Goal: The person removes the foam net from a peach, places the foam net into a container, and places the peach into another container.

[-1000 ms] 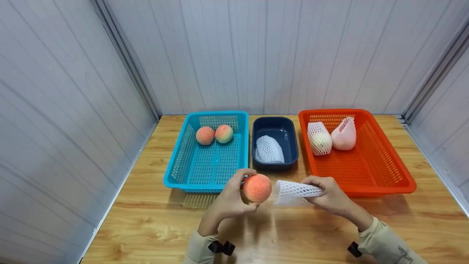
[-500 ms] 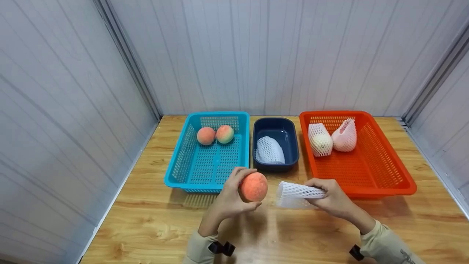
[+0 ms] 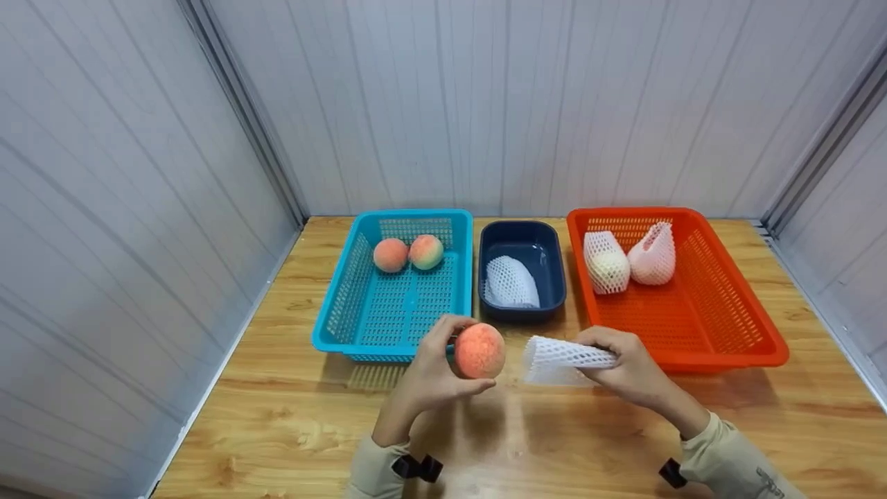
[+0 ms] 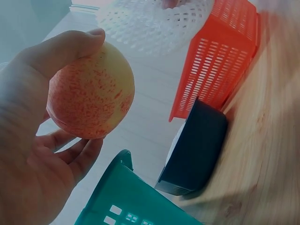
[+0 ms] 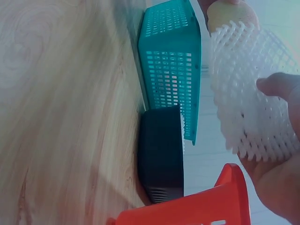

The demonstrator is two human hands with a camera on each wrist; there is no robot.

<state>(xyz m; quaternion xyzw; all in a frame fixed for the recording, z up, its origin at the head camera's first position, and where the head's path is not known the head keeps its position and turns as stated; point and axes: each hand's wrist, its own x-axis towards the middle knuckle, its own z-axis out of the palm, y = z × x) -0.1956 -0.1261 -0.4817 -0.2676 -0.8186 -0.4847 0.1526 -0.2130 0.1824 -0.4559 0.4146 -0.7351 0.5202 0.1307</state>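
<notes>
In the head view my left hand [image 3: 429, 378] grips a peach [image 3: 479, 351] between thumb and fingers, above the table near the blue basket's front corner. The left wrist view shows the peach's [image 4: 93, 93] red-speckled and yellow skin. My right hand [image 3: 627, 367] pinches a white foam net sleeve [image 3: 565, 355], whose open end faces the peach across a small gap. In the right wrist view the thumb presses on the net sleeve [image 5: 248, 93], and its far end overlaps the peach [image 5: 232, 15].
A blue basket [image 3: 322, 326] at left holds two peaches [image 3: 409, 254]. Beside it a navy bin [image 3: 547, 263] contains white foam netting [image 3: 511, 283]. The orange basket [image 3: 755, 333] at right holds two fruits in foam nets, one white [image 3: 608, 267] and one pink [image 3: 655, 258].
The left hand has shifted slightly left with the peach, widening the gap to the sleeve. The peach has turned a little in the fingers. The right hand stays nearly in place.
</notes>
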